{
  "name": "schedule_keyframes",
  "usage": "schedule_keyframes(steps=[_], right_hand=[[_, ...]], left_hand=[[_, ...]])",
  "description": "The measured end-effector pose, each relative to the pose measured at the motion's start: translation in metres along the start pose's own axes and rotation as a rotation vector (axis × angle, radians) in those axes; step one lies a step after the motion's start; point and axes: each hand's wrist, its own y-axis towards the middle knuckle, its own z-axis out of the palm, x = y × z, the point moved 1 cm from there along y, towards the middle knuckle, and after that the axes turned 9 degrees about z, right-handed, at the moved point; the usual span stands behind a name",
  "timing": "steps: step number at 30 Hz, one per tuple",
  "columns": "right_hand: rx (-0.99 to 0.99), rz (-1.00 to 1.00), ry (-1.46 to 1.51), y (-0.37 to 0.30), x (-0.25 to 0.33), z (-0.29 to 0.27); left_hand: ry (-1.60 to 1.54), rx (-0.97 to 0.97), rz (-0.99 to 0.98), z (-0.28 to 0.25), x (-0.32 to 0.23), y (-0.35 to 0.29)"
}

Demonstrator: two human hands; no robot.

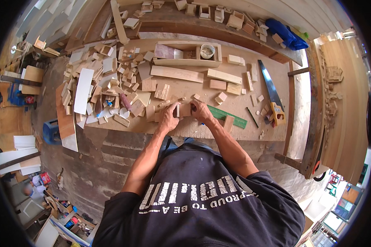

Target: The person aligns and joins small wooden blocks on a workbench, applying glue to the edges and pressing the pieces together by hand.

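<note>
At the front edge of the workbench, both my hands close on a small wooden block assembly [184,110]. My left hand [168,118] grips its left side, with a thin upright piece of wood against the fingers. My right hand [202,112] has its fingers curled at the right end; something dark shows by the fingertips, too small to make out. A green ruler [231,116] lies just right of my right hand, with a small wood block [228,123] across it. More small blocks [151,113] sit beside my left hand.
Wood offcuts [107,74] pile up on the bench's left. Behind my hands stands a wooden tray [187,62] holding a pot of pale paste [207,51]. A handsaw [270,84] with a yellow handle lies at the right, near a dark pencil [252,117].
</note>
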Motion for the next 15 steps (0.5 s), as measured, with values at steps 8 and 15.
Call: schedule_keyframes(steps=[8,15], right_hand=[[0.060,-0.041,0.023,0.000,0.005,-0.007],[0.123,0.044,0.056,-0.001,0.001,-0.014]], left_hand=[[0.073,0.015,0.027,-0.001,-0.004,0.002],[0.141,0.056,0.021,-0.006,-0.011,0.007]])
